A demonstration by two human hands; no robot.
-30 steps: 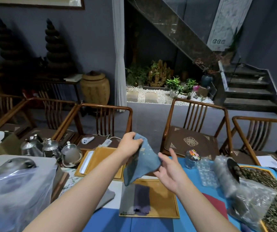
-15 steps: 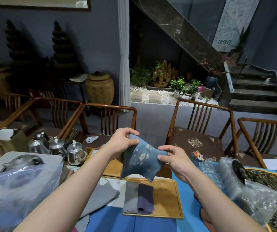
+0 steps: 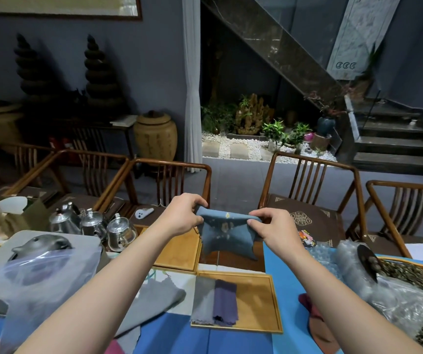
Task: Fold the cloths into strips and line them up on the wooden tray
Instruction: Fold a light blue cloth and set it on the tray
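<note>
A blue cloth (image 3: 224, 232) with pale spots hangs in the air above the table, stretched between both hands. My left hand (image 3: 183, 214) pinches its top left corner and my right hand (image 3: 273, 224) pinches its top right corner. Below it lies the wooden tray (image 3: 256, 300), holding a folded grey strip (image 3: 202, 301) and a folded purple strip (image 3: 225, 302) side by side at its left end. A loose grey cloth (image 3: 154, 301) lies on the table to the left of the tray. A dark red cloth (image 3: 308, 305) shows partly under my right forearm.
A second wooden tray (image 3: 177, 247) sits behind the first. Three metal teapots (image 3: 93, 227) stand at the left, near a clear plastic bag (image 3: 39, 277) over a grey board. Bubble wrap and a bag of dried tea (image 3: 404, 297) crowd the right. Wooden chairs (image 3: 310, 190) line the far edge.
Both hands have risen and moved apart along the top edge of the blue cloth, which now hangs spread flat between them instead of bunched. The view has tilted up.
</note>
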